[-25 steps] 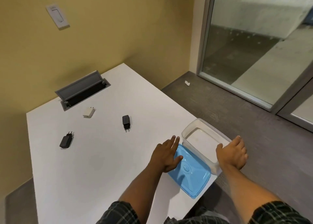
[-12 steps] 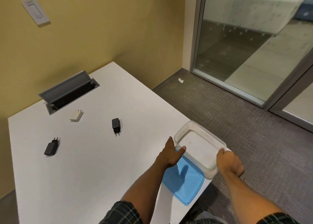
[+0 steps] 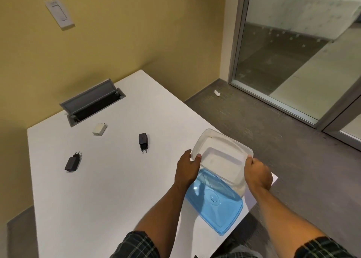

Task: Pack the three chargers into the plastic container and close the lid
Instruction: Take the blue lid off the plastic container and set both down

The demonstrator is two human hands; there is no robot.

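Gripping the empty clear container (image 3: 222,156) by its thin rim, my left hand (image 3: 187,168) and right hand (image 3: 257,173) pinch opposite ends of what seems a light, flexible tub, raised above its blue lid (image 3: 214,201) at the white table (image 3: 117,179) corner in a yellow-walled room.

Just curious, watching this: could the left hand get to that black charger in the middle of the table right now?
Probably yes, once it lets go. The left hand grips the plastic container rim, and only bare table lies between it and the black charger.
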